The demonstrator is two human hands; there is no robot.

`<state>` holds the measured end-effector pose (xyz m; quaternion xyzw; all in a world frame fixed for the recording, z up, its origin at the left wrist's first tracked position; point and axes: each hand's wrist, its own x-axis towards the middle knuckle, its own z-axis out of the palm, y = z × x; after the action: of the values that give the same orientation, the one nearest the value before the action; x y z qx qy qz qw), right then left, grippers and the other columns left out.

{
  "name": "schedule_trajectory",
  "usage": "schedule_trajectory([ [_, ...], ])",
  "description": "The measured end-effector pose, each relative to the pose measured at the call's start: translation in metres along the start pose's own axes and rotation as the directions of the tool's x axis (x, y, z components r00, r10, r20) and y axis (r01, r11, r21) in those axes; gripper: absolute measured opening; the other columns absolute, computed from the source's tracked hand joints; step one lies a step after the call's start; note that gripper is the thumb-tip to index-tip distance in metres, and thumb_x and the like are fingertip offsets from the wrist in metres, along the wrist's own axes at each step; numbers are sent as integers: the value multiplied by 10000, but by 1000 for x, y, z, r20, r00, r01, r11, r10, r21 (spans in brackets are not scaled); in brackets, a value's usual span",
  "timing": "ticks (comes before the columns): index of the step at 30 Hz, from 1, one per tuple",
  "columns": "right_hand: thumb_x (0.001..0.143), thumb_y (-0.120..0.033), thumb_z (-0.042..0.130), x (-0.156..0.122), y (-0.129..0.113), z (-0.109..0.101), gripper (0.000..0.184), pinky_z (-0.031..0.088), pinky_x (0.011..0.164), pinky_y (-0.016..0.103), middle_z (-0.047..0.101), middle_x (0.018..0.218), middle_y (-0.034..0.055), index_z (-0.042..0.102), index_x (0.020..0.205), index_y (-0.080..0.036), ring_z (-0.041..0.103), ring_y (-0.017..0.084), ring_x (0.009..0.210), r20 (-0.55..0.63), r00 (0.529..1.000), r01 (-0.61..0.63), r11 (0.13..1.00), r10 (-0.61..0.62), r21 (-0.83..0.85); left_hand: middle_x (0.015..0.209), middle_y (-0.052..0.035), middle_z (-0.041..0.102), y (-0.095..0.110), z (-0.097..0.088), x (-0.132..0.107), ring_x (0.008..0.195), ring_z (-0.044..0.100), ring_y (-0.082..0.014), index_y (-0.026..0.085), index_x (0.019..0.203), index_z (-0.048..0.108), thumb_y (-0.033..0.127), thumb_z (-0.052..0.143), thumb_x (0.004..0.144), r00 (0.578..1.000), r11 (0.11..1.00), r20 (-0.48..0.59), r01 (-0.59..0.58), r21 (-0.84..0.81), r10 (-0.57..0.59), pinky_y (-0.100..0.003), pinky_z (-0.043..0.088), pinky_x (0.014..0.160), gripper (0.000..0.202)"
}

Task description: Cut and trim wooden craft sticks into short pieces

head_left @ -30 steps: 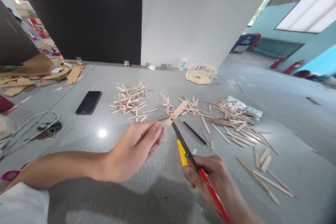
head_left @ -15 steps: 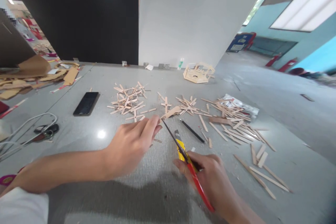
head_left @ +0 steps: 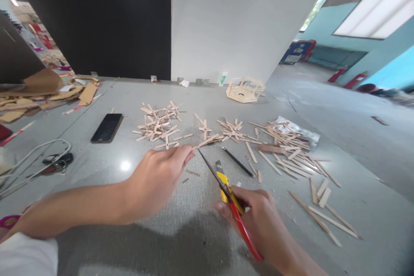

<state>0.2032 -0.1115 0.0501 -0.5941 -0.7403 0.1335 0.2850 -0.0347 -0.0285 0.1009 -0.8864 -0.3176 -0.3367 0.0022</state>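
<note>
My left hand is closed, its fingertips pinching a wooden craft stick that points to the right. My right hand grips red-handled scissors, their dark blades aimed toward my left fingertips and close to the stick's near end. Under the scissors shows a yellow utility knife, partly hidden by the blades and my right fingers. Small cut slivers of wood lie on the grey table just right of my left hand.
Joined craft sticks lie in piles ahead, loose ones at right by a plastic bag. A black pen lies near the scissors. Farther back stands a small wooden frame. A phone and white cable are left.
The pinched craft stick has turned from its broad face to nearly edge-on. My left hand has drawn slightly left and the scissors have shifted a little. My right hand keeps its grip.
</note>
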Motion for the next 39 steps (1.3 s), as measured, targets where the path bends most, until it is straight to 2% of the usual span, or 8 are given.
schedule_trajectory([
  [5,1018,-604,583,-1,0,3,515,361,437,235,478,508,-59,526,668,-230,424,108,402,-229,962,99,970,-151,-222,564,62,540,8,-7,8,462,450,-79,188,758,544,224,412,1104,970,942,150,223,-250,-190,-218,337,519,372],
  [8,1049,-625,518,0,1,5,515,347,439,252,504,539,-46,507,710,-238,452,118,399,-394,883,93,919,-254,-384,538,58,532,11,-14,12,417,451,-63,188,697,507,327,426,1113,905,802,311,407,-437,-290,-188,332,467,446],
  [11,1056,-573,541,2,3,5,470,338,464,268,540,576,-29,493,730,-239,484,125,423,-446,843,63,878,-302,-475,570,35,578,15,-18,14,419,507,-65,183,688,520,414,456,1104,850,664,414,517,-540,-324,-167,374,447,480],
  [15,1070,-494,553,0,7,7,411,332,505,294,574,606,-11,503,757,-232,544,143,468,-440,835,32,828,-330,-560,591,24,606,19,-21,17,421,537,-64,176,672,532,421,521,1072,828,561,478,553,-616,-292,-149,390,433,469],
  [22,998,-434,700,-8,11,2,372,356,577,326,572,579,-12,514,745,-234,591,178,517,-405,809,-27,660,-427,-751,621,19,619,20,-22,15,426,522,-47,166,706,545,438,521,1077,824,495,505,561,-664,-257,-133,374,428,461],
  [28,979,-433,722,-9,8,-1,354,377,589,321,597,581,-1,556,747,-224,596,177,534,-393,796,6,654,-461,-756,607,24,614,20,-26,17,415,510,-41,160,701,561,432,577,1055,799,408,546,600,-688,-254,-128,363,420,447],
  [33,1025,-385,642,-10,10,2,329,394,612,319,634,614,19,564,749,-225,621,184,573,-398,804,5,674,-442,-739,599,32,603,20,-28,17,420,515,-37,158,679,558,416,595,1043,803,445,525,594,-671,-281,-120,357,422,448],
  [39,1055,-260,560,-8,9,-2,334,345,556,306,560,548,-30,515,725,-242,553,156,507,-410,762,4,637,-501,-771,626,32,624,21,-27,16,431,518,-28,161,700,555,444,519,1085,797,480,540,598,-642,-271,-115,365,437,479],
])
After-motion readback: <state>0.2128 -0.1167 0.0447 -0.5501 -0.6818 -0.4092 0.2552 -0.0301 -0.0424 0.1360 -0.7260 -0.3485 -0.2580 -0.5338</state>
